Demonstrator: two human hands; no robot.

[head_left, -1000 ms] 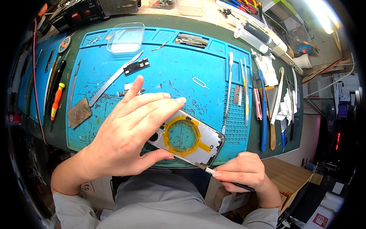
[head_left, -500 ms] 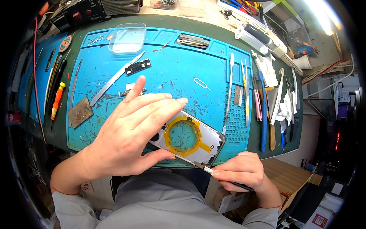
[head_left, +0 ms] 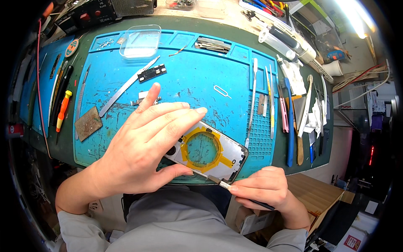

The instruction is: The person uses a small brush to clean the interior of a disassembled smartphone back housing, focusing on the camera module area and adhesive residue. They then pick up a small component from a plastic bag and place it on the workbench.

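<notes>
A silver phone back frame (head_left: 220,169) with a black edge lies tilted near the mat's front edge. Yellow tape rings a large round opening in its middle, through which blue shows. My left hand (head_left: 140,143) grips the frame at its left end, thumb on the near edge and fingers across the far side; the palm hides part of that end. In a pinch between thumb and fingers, my right hand (head_left: 264,187) holds a craft knife (head_left: 224,184) with a knurled collar and dark handle. Its blade meets the frame's near long edge.
On the blue work mat (head_left: 189,80) lie a metal strip (head_left: 126,90), a black bracket (head_left: 152,74), a SIM pin (head_left: 222,92) and a brown plate (head_left: 88,123). A clear tray (head_left: 140,42) stands behind. Brushes, tweezers and a blue-handled tool (head_left: 289,126) line the right side.
The knife and my right hand have slid slightly left along the frame's near edge. My left hand and the frame stay put.
</notes>
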